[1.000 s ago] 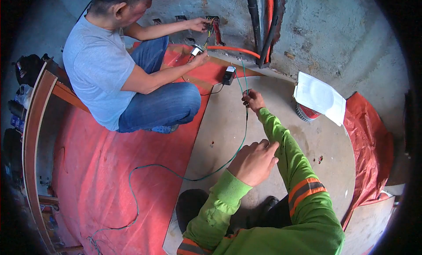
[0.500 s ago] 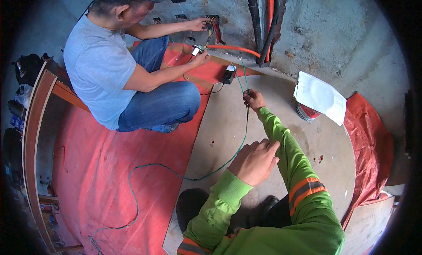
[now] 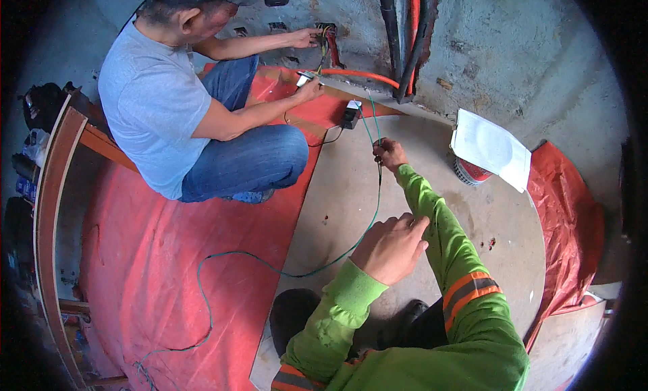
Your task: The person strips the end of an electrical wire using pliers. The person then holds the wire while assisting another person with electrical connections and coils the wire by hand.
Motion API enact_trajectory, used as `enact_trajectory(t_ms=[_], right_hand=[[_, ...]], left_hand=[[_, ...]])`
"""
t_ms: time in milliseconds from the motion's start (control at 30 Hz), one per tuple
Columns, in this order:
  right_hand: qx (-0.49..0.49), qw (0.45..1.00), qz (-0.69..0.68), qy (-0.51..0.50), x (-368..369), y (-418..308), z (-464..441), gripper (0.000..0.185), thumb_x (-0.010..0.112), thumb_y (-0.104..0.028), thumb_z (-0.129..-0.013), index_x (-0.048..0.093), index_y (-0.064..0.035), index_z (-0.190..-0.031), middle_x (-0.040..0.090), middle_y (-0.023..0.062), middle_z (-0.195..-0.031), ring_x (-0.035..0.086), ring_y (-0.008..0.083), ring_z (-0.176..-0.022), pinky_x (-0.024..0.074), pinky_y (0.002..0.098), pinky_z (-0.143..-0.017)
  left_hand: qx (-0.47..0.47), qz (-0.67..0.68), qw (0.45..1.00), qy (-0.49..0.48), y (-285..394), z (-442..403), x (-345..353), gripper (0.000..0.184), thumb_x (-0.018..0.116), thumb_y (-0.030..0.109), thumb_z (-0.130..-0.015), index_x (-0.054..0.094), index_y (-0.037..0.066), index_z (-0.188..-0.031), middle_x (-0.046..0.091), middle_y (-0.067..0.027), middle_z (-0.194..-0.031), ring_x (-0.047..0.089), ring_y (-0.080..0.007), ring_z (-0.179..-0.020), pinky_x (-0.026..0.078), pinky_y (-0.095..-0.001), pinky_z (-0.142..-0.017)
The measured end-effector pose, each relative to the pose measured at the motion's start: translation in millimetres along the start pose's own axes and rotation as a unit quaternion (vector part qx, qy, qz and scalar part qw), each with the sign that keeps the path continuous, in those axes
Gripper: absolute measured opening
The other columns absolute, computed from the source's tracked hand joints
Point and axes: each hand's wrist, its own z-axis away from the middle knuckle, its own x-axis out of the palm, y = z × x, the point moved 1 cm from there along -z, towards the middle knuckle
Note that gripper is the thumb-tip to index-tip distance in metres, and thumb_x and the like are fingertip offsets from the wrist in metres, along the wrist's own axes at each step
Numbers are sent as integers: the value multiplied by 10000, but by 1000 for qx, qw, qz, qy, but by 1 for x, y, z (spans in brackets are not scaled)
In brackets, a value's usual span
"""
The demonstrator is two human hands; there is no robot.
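My right hand (image 3: 389, 153), reached forward over the board, is closed around a thin green wire (image 3: 375, 124). Two lengths of this wire rise from the fingers toward the wall, and a longer run trails down and left across the red sheet. Nearer my body, my left hand (image 3: 391, 249) is curled beside my right sleeve (image 3: 439, 222). Its palm side is hidden, so anything inside cannot be made out. Beyond the wire, a small black box with a white top (image 3: 352, 113) lies at the board's edge.
A co-worker (image 3: 158, 101) sits at left, one hand at a wall box (image 3: 327, 32) with wires, the other holding a small white device (image 3: 305, 79). Red sheeting (image 3: 169, 269) covers the floor. A white sheet (image 3: 491, 147) tops a bucket (image 3: 470, 172). Pipes (image 3: 390, 33) run down the wall.
The co-worker's lower hand has tilted the small white device slightly. The upper wire ends have shifted a little. My hands have barely moved.
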Motion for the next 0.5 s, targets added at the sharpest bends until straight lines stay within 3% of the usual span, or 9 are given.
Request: enact_trajectory(t_ms=[500], right_hand=[[-7, 1000, 18, 9, -2, 3, -1, 137, 608, -128, -849, 625, -25, -938, 652, 51, -765, 625, 135, -628, 490, 277, -536]], left_hand=[[1, 4, 1000, 0, 0, 1, -1, 328, 579, 211, -879, 500, 36, -1145, 590, -164, -952, 612, -365, -831, 492, -458, -717]])
